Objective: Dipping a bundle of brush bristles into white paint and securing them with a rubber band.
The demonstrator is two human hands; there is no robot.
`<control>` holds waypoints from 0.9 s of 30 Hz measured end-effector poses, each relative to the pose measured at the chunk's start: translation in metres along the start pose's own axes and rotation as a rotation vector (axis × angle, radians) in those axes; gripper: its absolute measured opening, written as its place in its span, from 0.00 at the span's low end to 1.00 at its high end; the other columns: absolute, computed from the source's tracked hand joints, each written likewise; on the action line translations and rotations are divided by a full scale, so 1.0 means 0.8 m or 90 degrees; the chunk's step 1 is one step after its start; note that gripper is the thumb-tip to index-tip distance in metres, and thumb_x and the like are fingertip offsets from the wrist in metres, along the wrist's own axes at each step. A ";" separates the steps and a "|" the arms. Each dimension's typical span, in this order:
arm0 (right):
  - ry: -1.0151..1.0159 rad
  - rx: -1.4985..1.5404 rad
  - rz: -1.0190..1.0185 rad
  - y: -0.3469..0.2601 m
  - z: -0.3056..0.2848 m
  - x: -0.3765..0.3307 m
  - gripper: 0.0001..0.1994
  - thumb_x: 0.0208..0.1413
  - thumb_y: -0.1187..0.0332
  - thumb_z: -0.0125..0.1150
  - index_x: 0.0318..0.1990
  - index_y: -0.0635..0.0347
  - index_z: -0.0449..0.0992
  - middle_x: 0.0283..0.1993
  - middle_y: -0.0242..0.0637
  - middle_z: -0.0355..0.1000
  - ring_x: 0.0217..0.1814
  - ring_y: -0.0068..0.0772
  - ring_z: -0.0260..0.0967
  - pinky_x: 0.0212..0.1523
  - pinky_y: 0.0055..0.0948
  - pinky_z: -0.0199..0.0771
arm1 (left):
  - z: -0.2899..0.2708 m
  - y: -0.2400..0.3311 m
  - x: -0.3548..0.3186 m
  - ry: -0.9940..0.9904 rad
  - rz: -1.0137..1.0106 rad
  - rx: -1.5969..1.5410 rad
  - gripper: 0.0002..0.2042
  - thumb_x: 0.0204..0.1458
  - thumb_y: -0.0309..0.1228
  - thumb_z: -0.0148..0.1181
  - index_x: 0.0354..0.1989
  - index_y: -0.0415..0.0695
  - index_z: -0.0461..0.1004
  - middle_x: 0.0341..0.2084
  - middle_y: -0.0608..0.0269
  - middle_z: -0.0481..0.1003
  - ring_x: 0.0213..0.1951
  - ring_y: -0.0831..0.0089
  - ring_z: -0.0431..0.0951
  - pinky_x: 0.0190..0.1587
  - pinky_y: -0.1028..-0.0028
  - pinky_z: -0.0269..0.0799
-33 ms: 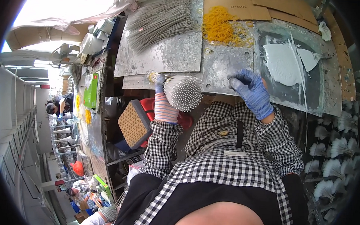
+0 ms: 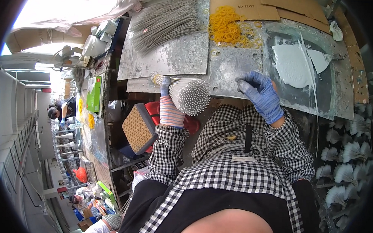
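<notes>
My left hand [image 2: 170, 105], in a striped glove with blue fingers, is closed round a bundle of thin wires [image 2: 190, 96]. The wires fan out toward the right, and each ends in a white tip. Yellow rubber bands [image 2: 156, 78] circle the narrow end, which points left past my fingers. My right hand [image 2: 259, 94], gloved in blue, hovers at the front edge of the bench with its fingers curled in toward the thumb. Nothing shows between those fingers. The grey metal worktop [image 2: 232, 70] lies just beyond both hands.
Loose grey wires [image 2: 167, 22] lie at the back left beside a heap of yellow rubber bands [image 2: 228, 26]. White paste [image 2: 292, 66] is spread on a plate at right. A stool [image 2: 139, 129] stands below left. White-tipped bundles [image 2: 346, 165] fill a rack at right. Another person [image 2: 64, 109] works far left.
</notes>
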State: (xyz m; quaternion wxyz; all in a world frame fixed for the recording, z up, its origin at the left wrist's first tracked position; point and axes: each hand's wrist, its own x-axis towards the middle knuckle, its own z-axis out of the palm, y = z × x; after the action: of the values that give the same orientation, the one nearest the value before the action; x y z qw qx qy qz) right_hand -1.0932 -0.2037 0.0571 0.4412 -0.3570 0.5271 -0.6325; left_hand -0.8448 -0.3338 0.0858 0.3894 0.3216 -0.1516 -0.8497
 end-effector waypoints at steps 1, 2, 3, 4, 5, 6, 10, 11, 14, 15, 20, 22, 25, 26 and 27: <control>0.004 0.001 0.002 0.001 -0.003 -0.002 0.09 0.59 0.69 0.66 0.44 0.63 0.82 0.39 0.34 0.81 0.41 0.21 0.76 0.45 0.23 0.77 | 0.003 -0.002 -0.001 0.000 -0.004 0.002 0.27 0.56 0.51 0.63 0.48 0.36 0.76 0.45 0.49 0.80 0.46 0.54 0.81 0.56 0.53 0.76; 0.002 -0.005 -0.006 0.000 -0.007 -0.002 0.09 0.58 0.69 0.66 0.44 0.63 0.82 0.39 0.35 0.81 0.41 0.21 0.76 0.45 0.23 0.77 | 0.009 -0.004 -0.002 0.009 0.025 0.038 0.26 0.56 0.51 0.63 0.48 0.37 0.76 0.45 0.49 0.80 0.46 0.54 0.81 0.56 0.54 0.76; 0.000 -0.010 -0.014 -0.001 -0.011 -0.002 0.10 0.58 0.69 0.66 0.44 0.63 0.82 0.39 0.35 0.81 0.41 0.21 0.76 0.45 0.23 0.77 | 0.012 -0.006 -0.003 0.017 0.053 0.075 0.25 0.56 0.50 0.63 0.48 0.37 0.76 0.44 0.50 0.80 0.46 0.54 0.81 0.56 0.54 0.76; 0.003 -0.010 -0.011 -0.004 -0.014 0.000 0.10 0.58 0.69 0.66 0.44 0.63 0.82 0.39 0.35 0.81 0.41 0.21 0.76 0.45 0.23 0.77 | 0.010 -0.006 -0.001 0.006 0.072 0.053 0.23 0.56 0.45 0.66 0.49 0.38 0.75 0.44 0.50 0.80 0.46 0.55 0.81 0.55 0.56 0.77; 0.000 -0.001 -0.014 -0.008 -0.017 0.003 0.11 0.59 0.67 0.66 0.45 0.63 0.82 0.39 0.35 0.81 0.41 0.21 0.76 0.45 0.23 0.77 | 0.008 -0.004 0.004 0.005 0.066 0.053 0.23 0.56 0.45 0.66 0.49 0.38 0.75 0.44 0.50 0.80 0.46 0.55 0.81 0.55 0.56 0.77; -0.003 0.008 -0.017 -0.013 -0.020 0.006 0.11 0.59 0.66 0.66 0.45 0.62 0.82 0.39 0.35 0.81 0.41 0.21 0.77 0.45 0.23 0.77 | 0.006 -0.002 0.008 0.025 0.098 0.084 0.23 0.55 0.43 0.67 0.50 0.37 0.74 0.44 0.50 0.79 0.46 0.56 0.81 0.54 0.57 0.78; -0.054 -0.074 -0.107 -0.054 -0.022 0.032 0.14 0.61 0.62 0.63 0.46 0.62 0.81 0.39 0.35 0.81 0.42 0.22 0.77 0.46 0.25 0.77 | 0.031 0.000 0.007 0.042 0.134 0.183 0.27 0.54 0.37 0.68 0.57 0.33 0.70 0.49 0.53 0.77 0.51 0.60 0.78 0.57 0.59 0.76; -0.048 -0.076 -0.101 -0.064 -0.020 0.038 0.14 0.61 0.62 0.63 0.46 0.62 0.81 0.39 0.35 0.81 0.42 0.22 0.77 0.46 0.25 0.77 | 0.039 -0.003 0.008 0.026 0.130 0.197 0.27 0.55 0.36 0.68 0.59 0.32 0.68 0.50 0.53 0.76 0.52 0.60 0.77 0.59 0.58 0.75; -0.161 -0.152 -0.189 -0.076 -0.004 0.067 0.20 0.59 0.52 0.63 0.46 0.63 0.81 0.40 0.39 0.80 0.44 0.28 0.77 0.47 0.30 0.77 | 0.050 -0.013 0.013 0.033 0.077 0.168 0.21 0.57 0.35 0.65 0.56 0.37 0.72 0.50 0.52 0.76 0.51 0.60 0.78 0.63 0.56 0.71; -0.219 -0.233 -0.196 -0.075 0.001 0.080 0.23 0.59 0.49 0.62 0.46 0.64 0.80 0.40 0.40 0.79 0.43 0.31 0.77 0.48 0.31 0.77 | 0.052 -0.016 0.020 0.035 0.076 0.173 0.21 0.57 0.35 0.65 0.56 0.38 0.72 0.52 0.50 0.75 0.51 0.60 0.78 0.62 0.56 0.71; -0.339 -0.412 -0.070 -0.079 0.024 0.099 0.36 0.46 0.33 0.67 0.42 0.64 0.79 0.37 0.43 0.78 0.41 0.37 0.76 0.47 0.35 0.76 | 0.049 -0.026 0.029 0.000 -0.047 0.164 0.14 0.57 0.28 0.61 0.50 0.37 0.75 0.44 0.54 0.79 0.47 0.64 0.80 0.55 0.64 0.77; -0.387 -0.445 -0.041 -0.083 0.023 0.099 0.37 0.45 0.33 0.66 0.42 0.64 0.79 0.37 0.43 0.78 0.41 0.37 0.76 0.47 0.35 0.76 | 0.052 -0.030 0.030 -0.013 -0.060 0.144 0.14 0.57 0.27 0.62 0.51 0.37 0.75 0.45 0.54 0.79 0.48 0.64 0.80 0.55 0.64 0.77; -0.444 -0.437 0.018 -0.067 0.016 0.102 0.35 0.45 0.36 0.70 0.43 0.64 0.77 0.38 0.42 0.77 0.42 0.36 0.75 0.46 0.35 0.76 | 0.055 -0.036 0.038 -0.032 -0.078 0.133 0.16 0.56 0.26 0.62 0.53 0.37 0.74 0.45 0.54 0.78 0.49 0.62 0.79 0.55 0.61 0.77; -0.450 -0.359 0.062 -0.061 0.014 0.102 0.34 0.45 0.38 0.72 0.44 0.63 0.77 0.39 0.42 0.77 0.43 0.35 0.75 0.47 0.35 0.76 | 0.056 -0.038 0.040 -0.032 -0.061 0.151 0.18 0.55 0.26 0.63 0.55 0.37 0.72 0.46 0.53 0.78 0.49 0.61 0.79 0.56 0.61 0.77; -0.454 -0.280 0.104 -0.057 0.011 0.101 0.33 0.44 0.41 0.74 0.44 0.63 0.77 0.40 0.42 0.77 0.44 0.34 0.75 0.47 0.34 0.75 | 0.058 -0.041 0.041 -0.033 -0.044 0.169 0.20 0.55 0.26 0.63 0.57 0.38 0.71 0.47 0.53 0.77 0.50 0.60 0.79 0.56 0.60 0.77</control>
State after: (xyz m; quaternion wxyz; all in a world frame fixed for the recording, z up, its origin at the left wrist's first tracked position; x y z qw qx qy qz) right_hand -1.1220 -0.2800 0.1022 0.5579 -0.5958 0.4908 -0.3048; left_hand -0.9100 -0.3370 0.0900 0.3097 0.3535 -0.2610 -0.8432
